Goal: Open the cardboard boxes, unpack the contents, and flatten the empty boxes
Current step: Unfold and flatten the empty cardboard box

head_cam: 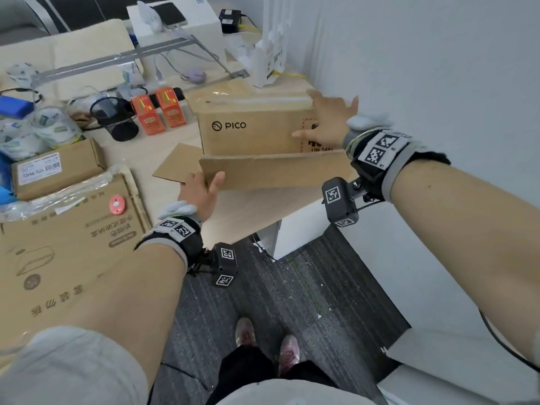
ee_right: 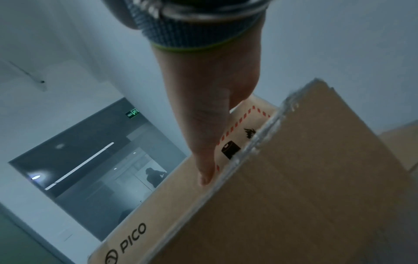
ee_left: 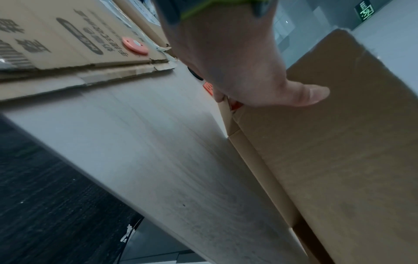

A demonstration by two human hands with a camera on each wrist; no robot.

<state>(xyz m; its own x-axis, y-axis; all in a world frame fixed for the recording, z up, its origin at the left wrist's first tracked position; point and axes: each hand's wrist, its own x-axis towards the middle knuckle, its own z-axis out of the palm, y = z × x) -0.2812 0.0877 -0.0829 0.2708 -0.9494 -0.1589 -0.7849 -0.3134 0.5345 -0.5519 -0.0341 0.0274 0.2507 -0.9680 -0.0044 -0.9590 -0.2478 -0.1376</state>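
Observation:
A brown cardboard box marked PICO (head_cam: 251,124) stands on the light table (head_cam: 251,209) by the wall, clear tape along its top edge (ee_right: 253,151). Its long front flap (head_cam: 277,171) sticks out toward me. My left hand (head_cam: 201,188) pinches that flap's left end, thumb on top (ee_left: 312,94), fingers hidden underneath. A side flap (head_cam: 178,162) lies flat behind it. My right hand (head_cam: 330,121) rests on the box's upper right corner with spread, straight fingers, the thumb (ee_right: 205,169) lying along the front face by the red dashed label.
A large flattened carton (head_cam: 73,244) with a pink round tool (head_cam: 117,204) on it lies at the left, a small labelled box (head_cam: 55,168) behind it. A black mesh pen cup (head_cam: 112,116), two orange cartons (head_cam: 159,112) and a white router (head_cam: 271,54) stand further back. The wall runs along the right.

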